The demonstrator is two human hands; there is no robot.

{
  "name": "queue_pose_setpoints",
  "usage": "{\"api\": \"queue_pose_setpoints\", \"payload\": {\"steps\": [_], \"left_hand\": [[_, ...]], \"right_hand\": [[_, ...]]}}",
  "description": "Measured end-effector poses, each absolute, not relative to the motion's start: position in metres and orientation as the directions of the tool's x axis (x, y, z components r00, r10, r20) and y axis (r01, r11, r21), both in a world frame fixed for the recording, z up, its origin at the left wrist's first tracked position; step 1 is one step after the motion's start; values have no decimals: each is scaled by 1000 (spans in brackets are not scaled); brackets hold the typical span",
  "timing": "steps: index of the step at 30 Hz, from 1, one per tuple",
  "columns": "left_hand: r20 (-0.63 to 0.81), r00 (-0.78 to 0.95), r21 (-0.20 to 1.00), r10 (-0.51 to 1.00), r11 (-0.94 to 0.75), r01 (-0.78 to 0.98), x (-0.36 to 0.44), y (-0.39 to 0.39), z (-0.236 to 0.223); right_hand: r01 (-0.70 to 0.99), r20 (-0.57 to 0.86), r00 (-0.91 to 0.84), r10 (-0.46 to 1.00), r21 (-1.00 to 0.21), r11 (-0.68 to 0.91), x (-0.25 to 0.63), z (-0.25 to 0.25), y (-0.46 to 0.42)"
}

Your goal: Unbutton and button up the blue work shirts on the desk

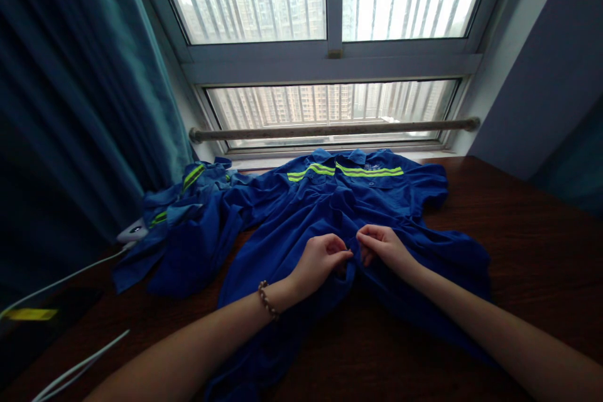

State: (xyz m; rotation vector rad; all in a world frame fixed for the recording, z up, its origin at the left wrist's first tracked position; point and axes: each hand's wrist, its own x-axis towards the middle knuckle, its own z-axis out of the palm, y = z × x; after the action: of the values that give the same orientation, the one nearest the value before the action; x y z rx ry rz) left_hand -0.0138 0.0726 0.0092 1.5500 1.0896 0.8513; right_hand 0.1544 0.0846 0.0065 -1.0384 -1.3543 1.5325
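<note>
Jacket, blue, collar toward window, length running away from left hand and right hand, each pinching its front edge.

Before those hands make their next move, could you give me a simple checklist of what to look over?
1. Left hand on the blue garment: ok, pinching it near the front.
2. Right hand gripping cloth: cannot tell; it is beside the left, but its pinch is unclear.
3. Garment smooth: not ok, creased.
4. Yellow chest stripes facing up: ok.
5. White cables clear of both hands: ok.
</note>
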Motion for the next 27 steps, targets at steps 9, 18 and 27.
{"api": "queue_pose_setpoints", "payload": {"steps": [9, 18, 27], "left_hand": [[-207, 495, 968, 844, 251, -22, -23, 91, 15], [-250, 475, 948, 844, 313, -56, -25, 93, 4], [-288, 452, 930, 844, 358, -76, -25, 92, 4]], "right_hand": [[-13, -79, -326, 942, -996, -88, 157, 5, 89], [107, -17, -314, 949, -994, 17, 154, -2, 88], [495, 484, -284, 828, -666, 559, 148, 2, 69]]}}
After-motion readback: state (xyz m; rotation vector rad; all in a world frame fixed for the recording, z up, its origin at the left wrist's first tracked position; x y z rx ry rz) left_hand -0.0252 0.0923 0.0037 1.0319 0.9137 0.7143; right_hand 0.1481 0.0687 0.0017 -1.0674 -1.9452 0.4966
